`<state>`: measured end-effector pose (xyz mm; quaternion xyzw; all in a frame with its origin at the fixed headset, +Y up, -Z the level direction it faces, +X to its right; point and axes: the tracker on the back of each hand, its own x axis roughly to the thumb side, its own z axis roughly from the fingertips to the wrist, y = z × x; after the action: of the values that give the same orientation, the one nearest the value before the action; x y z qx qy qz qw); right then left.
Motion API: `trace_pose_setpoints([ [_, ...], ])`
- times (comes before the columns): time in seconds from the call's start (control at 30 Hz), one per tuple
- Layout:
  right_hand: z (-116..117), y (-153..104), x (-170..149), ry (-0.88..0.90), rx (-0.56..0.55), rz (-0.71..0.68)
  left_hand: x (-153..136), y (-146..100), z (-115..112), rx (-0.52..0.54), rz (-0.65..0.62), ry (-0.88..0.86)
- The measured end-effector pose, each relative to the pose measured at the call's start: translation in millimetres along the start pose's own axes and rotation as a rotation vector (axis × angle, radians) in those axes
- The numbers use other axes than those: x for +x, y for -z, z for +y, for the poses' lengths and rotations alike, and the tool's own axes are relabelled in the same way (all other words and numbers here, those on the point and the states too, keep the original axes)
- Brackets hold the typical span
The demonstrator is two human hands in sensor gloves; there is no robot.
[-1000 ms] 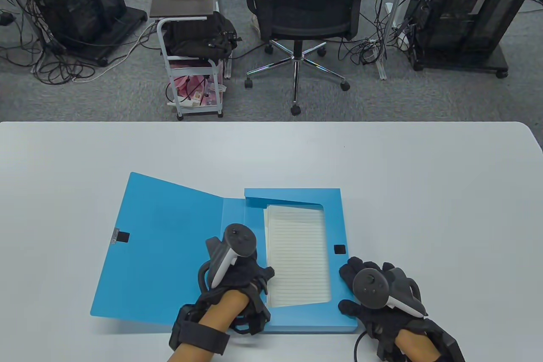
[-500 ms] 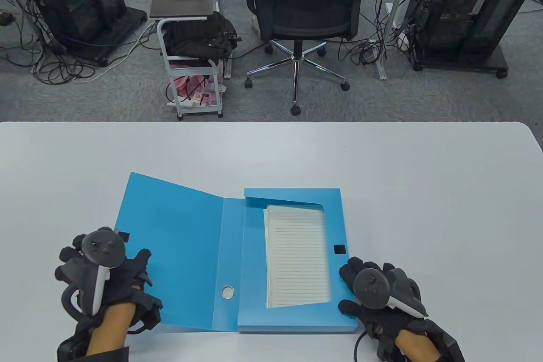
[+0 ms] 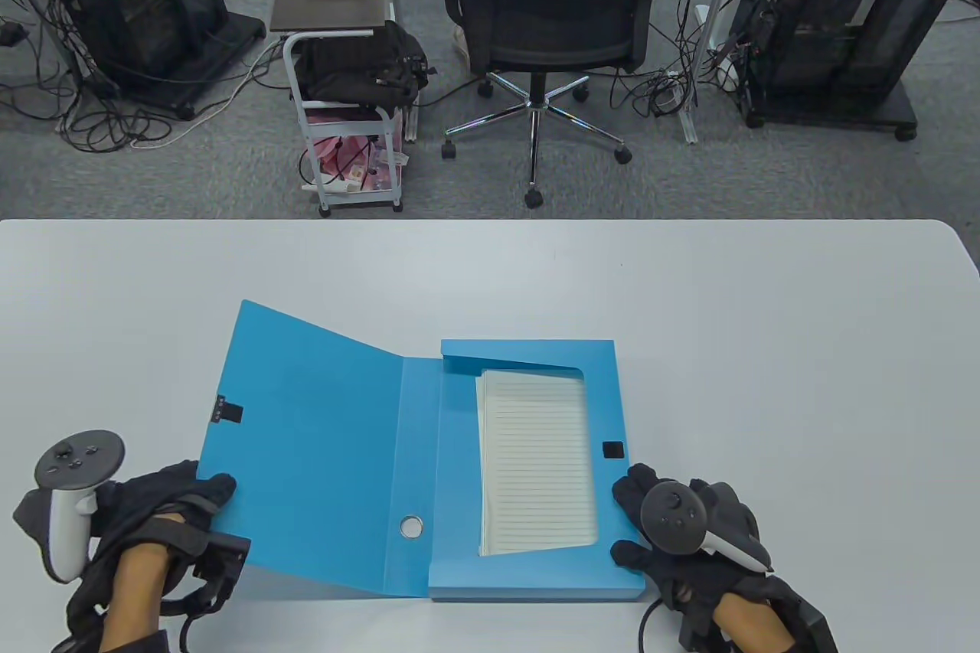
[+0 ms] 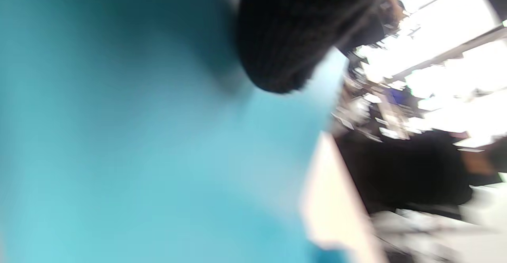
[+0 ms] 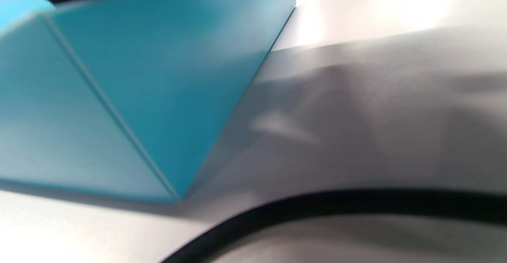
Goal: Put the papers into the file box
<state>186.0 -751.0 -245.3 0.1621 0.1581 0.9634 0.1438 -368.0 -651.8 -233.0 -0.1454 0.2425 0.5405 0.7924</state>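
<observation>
A blue file box [image 3: 605, 393] lies open on the white table [image 3: 766, 339]. Lined papers [image 3: 536, 454] lie inside its tray. The lid [image 3: 306, 439] is spread to the left, its outer edge lifted off the table. My left hand [image 3: 218, 492] grips the lid's near-left corner, thumb on top. In the left wrist view a gloved finger [image 4: 285, 37] lies against the blurred blue lid [image 4: 138, 156]. My right hand [image 3: 624, 523] holds the box's near-right corner, fingers on the rim and thumb against the wall. The right wrist view shows that corner [image 5: 130, 96].
A round finger hole [image 3: 411, 527] sits in the box spine. Black clasp patches are on the lid edge [image 3: 227, 410] and the box's right rim [image 3: 612, 449]. An office chair [image 3: 551, 17] and a small cart [image 3: 344, 71] stand beyond the table's far edge.
My left hand moved from the papers out to the lid's near-left corner, took hold of it and lifted that edge. The right hand and the papers have not moved.
</observation>
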Motion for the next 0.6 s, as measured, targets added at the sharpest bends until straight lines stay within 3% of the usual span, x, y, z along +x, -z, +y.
trace_pose_setpoints([
  [0.1, -0.1, 0.3, 0.2, -0.007, 0.003, -0.002, 17.1, -9.2, -16.1, -0.337, -0.211, -0.142],
  [0.2, 0.0, 0.6, 0.4, -0.001, 0.009, -0.002, 38.5, -20.5, -39.1, -0.46, -0.357, -0.076],
  [0.43, 0.1, 0.7, 0.0, 0.001, 0.007, 0.0, 96.6, -48.5, -129.5, -0.449, -0.556, 0.04],
  [0.6, -1.5, 0.6, -2.7, 0.012, -0.008, 0.006, 125.7, -53.2, -219.2, -0.446, -0.615, 0.142],
])
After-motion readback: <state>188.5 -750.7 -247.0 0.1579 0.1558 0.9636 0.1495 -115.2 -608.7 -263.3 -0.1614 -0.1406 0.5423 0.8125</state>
